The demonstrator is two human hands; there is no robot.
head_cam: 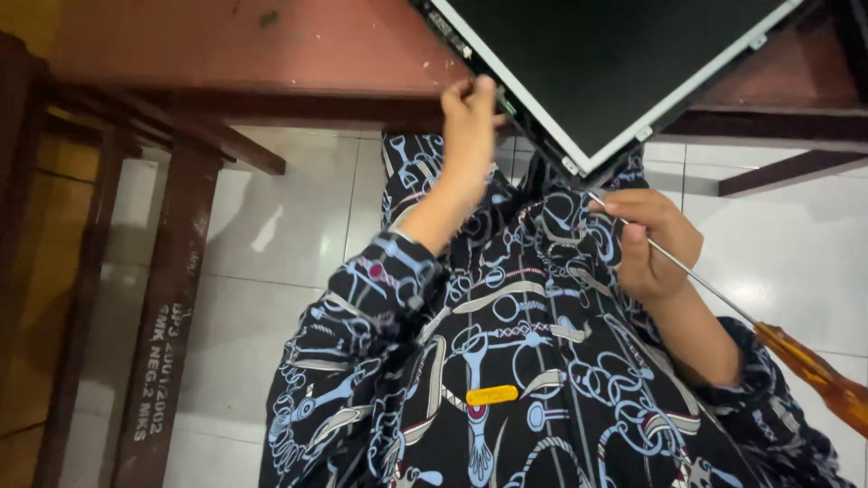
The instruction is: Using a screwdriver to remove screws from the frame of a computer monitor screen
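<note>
The left hand [469, 116] pinches the lower edge of the flat screen panel [606, 63], steadying it on the red-brown table [253, 45]. The right hand [653, 242], just below the panel's corner, closes around the screwdriver [723, 303] shaft, tip aimed at that corner, orange handle trailing behind.

Probably classroom or school workshop: worn red-brown wooden desk [253, 45], matching bench [163, 298] with painted stencil lettering, white tiled floor [298, 226], bare screen panel [597, 63] under repair, screwdriver [723, 303].
</note>
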